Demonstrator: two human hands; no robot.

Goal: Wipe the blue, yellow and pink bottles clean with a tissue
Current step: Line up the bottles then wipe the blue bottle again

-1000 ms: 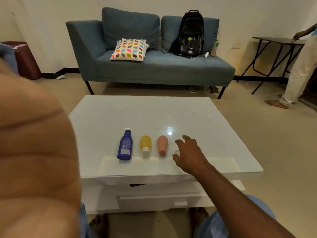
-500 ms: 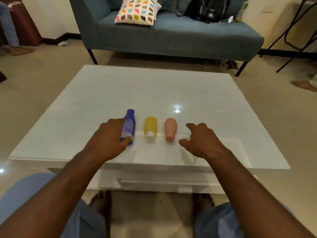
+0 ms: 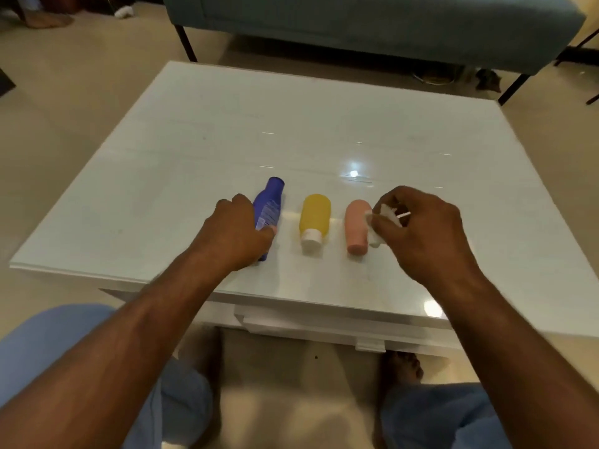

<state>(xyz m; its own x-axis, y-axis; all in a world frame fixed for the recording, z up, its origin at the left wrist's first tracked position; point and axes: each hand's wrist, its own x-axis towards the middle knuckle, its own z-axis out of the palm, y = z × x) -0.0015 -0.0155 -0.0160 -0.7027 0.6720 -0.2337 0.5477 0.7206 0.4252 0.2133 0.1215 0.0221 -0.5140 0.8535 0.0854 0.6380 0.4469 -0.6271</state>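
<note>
Three bottles lie side by side on the white glass table (image 3: 227, 134). The blue bottle (image 3: 270, 202) is on the left, with my left hand (image 3: 240, 234) curled round its lower part. In the middle lies the yellow bottle (image 3: 315, 218) with a white cap toward me. The pink bottle (image 3: 356, 226) is on the right. Just right of it, my right hand (image 3: 421, 231) pinches a crumpled white tissue (image 3: 384, 218) above the tabletop.
A blue-grey sofa (image 3: 372, 24) stands beyond the table, its thin black legs on the floor. My knees in light blue cloth and my bare feet are under the table's near edge. Another person's bare foot (image 3: 45, 21) is at the far left.
The view has tilted down toward the table. My left hand has closed round the blue bottle. My right hand has lifted the white tissue off the table beside the pink bottle.
</note>
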